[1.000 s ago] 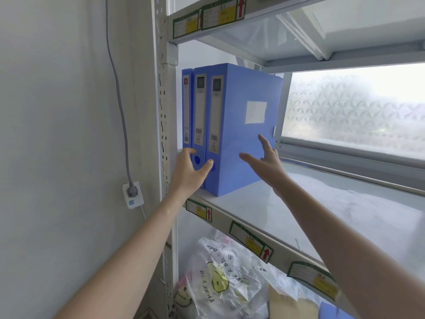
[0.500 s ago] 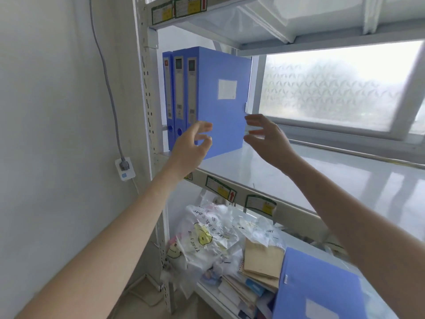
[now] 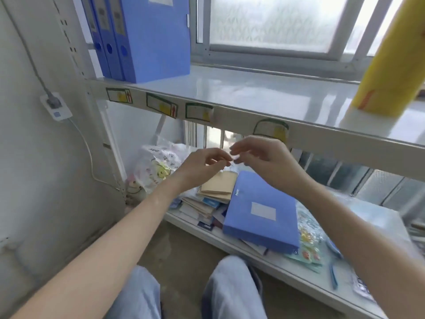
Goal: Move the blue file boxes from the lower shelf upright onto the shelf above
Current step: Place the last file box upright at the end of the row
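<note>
On the left of the upper shelf we count three blue file boxes standing upright, packed side by side against the shelf post, which likely props them. Our left hand and right hand hang empty between the shelves, fingers loosely curled, nearly touching. One blue box lies flat on the lower shelf, atop papers, presumably next.

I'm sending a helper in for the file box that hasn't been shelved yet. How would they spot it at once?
Find the white metal rack against the window and look at its lower shelf, under the one holding three upright blue boxes. The blue file box lies there on a heap of papers. It alone lies flat, its white label facing up.
</note>
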